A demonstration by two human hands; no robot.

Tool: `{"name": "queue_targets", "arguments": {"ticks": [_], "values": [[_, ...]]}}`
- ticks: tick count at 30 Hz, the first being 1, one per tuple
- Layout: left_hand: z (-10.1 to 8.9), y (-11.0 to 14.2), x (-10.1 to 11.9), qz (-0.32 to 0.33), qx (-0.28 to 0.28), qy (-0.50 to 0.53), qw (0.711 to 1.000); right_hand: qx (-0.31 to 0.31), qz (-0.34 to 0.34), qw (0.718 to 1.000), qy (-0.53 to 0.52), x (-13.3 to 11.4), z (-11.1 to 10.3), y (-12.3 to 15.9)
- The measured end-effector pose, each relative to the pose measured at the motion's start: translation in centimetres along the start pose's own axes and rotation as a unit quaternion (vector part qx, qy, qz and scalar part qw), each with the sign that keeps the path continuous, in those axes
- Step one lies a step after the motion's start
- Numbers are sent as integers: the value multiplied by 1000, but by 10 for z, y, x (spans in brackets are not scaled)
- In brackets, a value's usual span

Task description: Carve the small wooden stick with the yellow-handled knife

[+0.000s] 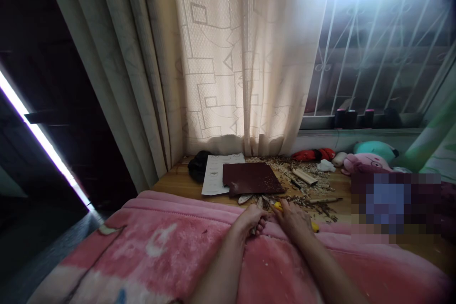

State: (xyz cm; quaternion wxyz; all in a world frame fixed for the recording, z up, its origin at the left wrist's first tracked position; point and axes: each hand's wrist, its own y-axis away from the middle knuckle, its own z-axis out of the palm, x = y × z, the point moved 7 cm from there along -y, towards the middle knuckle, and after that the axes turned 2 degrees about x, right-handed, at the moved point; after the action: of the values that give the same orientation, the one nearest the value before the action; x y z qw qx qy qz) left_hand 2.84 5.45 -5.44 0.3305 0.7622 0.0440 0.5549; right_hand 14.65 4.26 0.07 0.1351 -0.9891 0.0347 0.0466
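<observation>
My left hand (251,221) is curled round a small pale piece of wood (259,204) at the far edge of a pink blanket (171,247). Right beside it, my right hand (294,221) is closed on a yellow-handled knife (314,226), whose yellow tip shows near the fingers and whose butt sticks out to the right. The two hands almost touch, working over the wooden table (178,183). Wood shavings (302,190) lie scattered just beyond them.
On the table lie a dark red sandpaper sheet (251,178), a white printed paper (215,173), a black cloth (197,165), a wooden block (304,176) and a pencil (326,200). Plush toys (366,161) sit at the right under a barred window. Curtains (228,57) hang behind.
</observation>
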Motion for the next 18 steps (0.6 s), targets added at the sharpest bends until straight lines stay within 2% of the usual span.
{"name": "queue_targets", "arguments": {"ticks": [4,10,18], "values": [[1,0,-1,-5,-17,31,999,14,-13,1000,-11,-6,-6,1],[-1,-5,-3,-5,-34,67,997,40,-50,998,-24,-8,-3,4],[-2,-6,-6,-10,-46,73,996,17,-35,999,-25,-12,-8,4]]}}
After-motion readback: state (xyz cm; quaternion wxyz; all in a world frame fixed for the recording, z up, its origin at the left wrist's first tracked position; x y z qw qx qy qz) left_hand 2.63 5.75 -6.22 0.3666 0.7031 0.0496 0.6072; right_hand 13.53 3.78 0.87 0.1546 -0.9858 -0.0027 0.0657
